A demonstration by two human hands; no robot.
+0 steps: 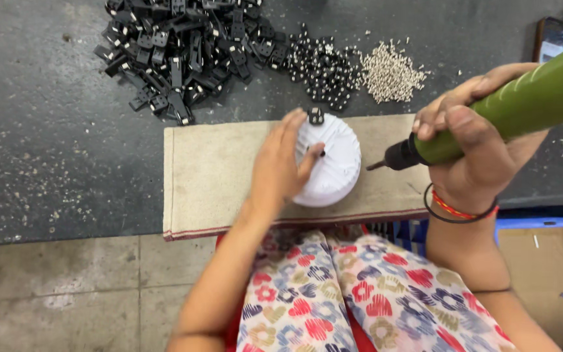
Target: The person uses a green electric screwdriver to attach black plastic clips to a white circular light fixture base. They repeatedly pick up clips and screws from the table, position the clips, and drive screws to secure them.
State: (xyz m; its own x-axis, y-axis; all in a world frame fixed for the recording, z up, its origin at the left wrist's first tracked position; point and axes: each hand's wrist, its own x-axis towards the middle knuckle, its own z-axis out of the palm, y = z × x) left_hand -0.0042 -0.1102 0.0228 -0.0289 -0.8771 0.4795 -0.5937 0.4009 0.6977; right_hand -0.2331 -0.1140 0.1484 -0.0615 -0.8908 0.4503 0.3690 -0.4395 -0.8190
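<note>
My left hand [280,168] rests on the left side of a white ribbed round housing [333,163] lying on a beige cloth mat [216,176], with a small dark piece pinched between thumb and finger. A small black clip [316,116] sits on the housing's far edge. My right hand [474,140] grips a green electric screwdriver [529,104]; its dark tip [379,164] points left, just right of the housing and not touching it.
On the dark worktop behind the mat lie a pile of black plastic brackets [177,45], a heap of small black parts [324,65] and a heap of silver screws [391,72]. A blue crate [548,225] with cardboard is at the lower right.
</note>
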